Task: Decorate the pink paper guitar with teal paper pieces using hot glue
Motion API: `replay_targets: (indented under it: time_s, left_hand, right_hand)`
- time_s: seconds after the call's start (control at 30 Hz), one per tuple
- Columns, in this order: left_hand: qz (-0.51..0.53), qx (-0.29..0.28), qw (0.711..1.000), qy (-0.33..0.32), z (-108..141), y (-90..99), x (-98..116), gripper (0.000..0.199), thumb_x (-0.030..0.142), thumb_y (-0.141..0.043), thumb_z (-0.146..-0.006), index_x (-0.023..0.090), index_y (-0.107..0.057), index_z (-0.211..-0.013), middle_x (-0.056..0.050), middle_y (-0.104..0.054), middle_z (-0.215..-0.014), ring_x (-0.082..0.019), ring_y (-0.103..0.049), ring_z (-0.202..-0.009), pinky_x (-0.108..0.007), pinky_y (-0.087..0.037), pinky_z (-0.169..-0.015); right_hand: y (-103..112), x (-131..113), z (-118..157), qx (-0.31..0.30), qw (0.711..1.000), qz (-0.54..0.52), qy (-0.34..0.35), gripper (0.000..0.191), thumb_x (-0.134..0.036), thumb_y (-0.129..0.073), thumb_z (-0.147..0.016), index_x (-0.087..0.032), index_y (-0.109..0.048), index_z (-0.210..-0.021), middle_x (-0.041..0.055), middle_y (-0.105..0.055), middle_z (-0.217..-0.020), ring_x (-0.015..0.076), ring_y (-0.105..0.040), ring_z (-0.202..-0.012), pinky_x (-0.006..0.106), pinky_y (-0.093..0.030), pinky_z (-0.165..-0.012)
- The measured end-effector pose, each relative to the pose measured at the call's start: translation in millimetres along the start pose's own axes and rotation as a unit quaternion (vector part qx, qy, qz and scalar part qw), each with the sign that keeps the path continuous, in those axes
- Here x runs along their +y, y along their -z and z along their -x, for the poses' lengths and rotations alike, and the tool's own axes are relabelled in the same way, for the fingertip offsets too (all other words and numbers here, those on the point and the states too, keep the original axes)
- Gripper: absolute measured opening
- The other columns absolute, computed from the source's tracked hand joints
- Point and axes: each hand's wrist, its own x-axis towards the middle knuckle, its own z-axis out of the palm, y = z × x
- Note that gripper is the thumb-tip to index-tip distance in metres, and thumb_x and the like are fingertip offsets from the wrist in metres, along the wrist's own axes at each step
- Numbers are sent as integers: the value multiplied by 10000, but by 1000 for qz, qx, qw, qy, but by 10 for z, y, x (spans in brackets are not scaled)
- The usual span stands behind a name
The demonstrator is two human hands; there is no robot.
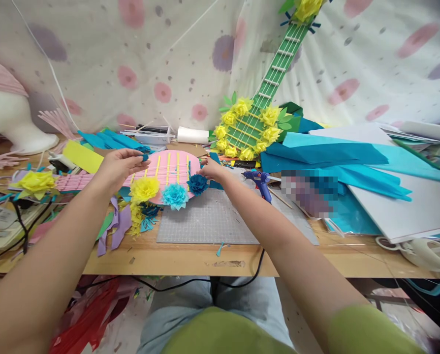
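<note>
A pink paper guitar [162, 162] with yellow strips lies over the grey cutting mat [220, 223]. A yellow paper flower [145, 189], a light-blue paper flower [174, 196] and a dark-blue paper flower [198, 184] sit along its near edge. My left hand [121, 166] is above the body's left side, its fingertips closed on a small dark-blue paper piece [145, 158]. At the body's right edge, just above the dark-blue flower, my right hand [211, 170] is closed on the guitar's rim. Its fingertips are partly hidden.
A blue glue gun [259, 183] lies right of my right hand. Behind stands a green paper guitar [249, 129] with yellow flowers. Blue paper sheets [327, 155] and white boards [415, 206] cover the right side. Purple scraps [121, 226] and a black cable [259, 265] are near the front edge.
</note>
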Motion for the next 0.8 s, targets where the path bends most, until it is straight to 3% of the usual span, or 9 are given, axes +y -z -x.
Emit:
replay_targets:
  time_s: [0.1, 0.27, 0.37, 0.43, 0.53, 0.67, 0.8]
  left_hand:
    - [-15, -39, 999, -1, 29, -132, -9, 91, 28, -613, -681, 116, -600, -701, -9, -627, -623, -149, -667, -645, -373, -523, -815]
    - [-77, -102, 992, 4, 84, -463, -57, 91, 130, -690, -614, 132, -620, -673, -18, -629, -674, -153, -648, -669, -308, -530, -691]
    - [-130, -129, 983, -3, 103, -656, -110, 167, 196, -736, -550, 149, -638, -677, -18, -635, -673, -129, -597, -638, -241, -488, -575]
    - [-150, -149, 977, -1, 113, -750, -149, 198, 216, -740, -534, 154, -641, -694, -14, -628, -647, -123, -577, -618, -224, -463, -538]
    - [-170, -160, 972, 7, 130, -833, -194, 191, 204, -714, -543, 152, -640, -711, -14, -631, -645, -117, -571, -606, -222, -450, -539]
    - [-201, -143, 969, 8, 170, -889, -197, 180, 173, -673, -551, 158, -630, -725, -2, -608, -625, -106, -543, -574, -211, -395, -500]
    - [-232, -138, 963, 10, 240, -931, -151, 184, 142, -641, -552, 167, -610, -732, 9, -577, -615, -105, -511, -561, -207, -351, -468]
  right_hand:
    - [147, 38, 279, -10, 998, -12, -68, 412, -98, -705, -618, -201, -518, -971, -10, -580, -618, 175, -590, -607, 306, -473, -573]
    - [303, 199, 636, -21, 999, 1, -45, 514, -124, -701, -633, -200, -442, -1070, -12, -604, -669, 162, -580, -573, 301, -477, -560]
    - [370, 314, 727, -17, 998, 61, -24, 460, -177, -669, -671, -201, -430, -1062, 26, -634, -785, 173, -604, -635, 315, -485, -593]
    - [422, 369, 792, 31, 995, 85, 33, 354, -177, -600, -711, -201, -442, -1028, 48, -645, -871, 184, -619, -742, 326, -488, -659]
    - [482, 398, 948, 87, 978, 57, 182, 256, -131, -458, -753, -210, -460, -997, 40, -655, -925, 169, -616, -860, 333, -472, -778]
    - [466, 370, 1169, 29, 929, 117, 350, 328, -95, -409, -748, -217, -485, -1044, 23, -671, -897, 184, -581, -914, 364, -428, -868]
    - [394, 344, 1248, -10, 887, 220, 406, 405, -78, -447, -715, -193, -495, -1101, 46, -669, -959, 226, -510, -962, 390, -392, -890]
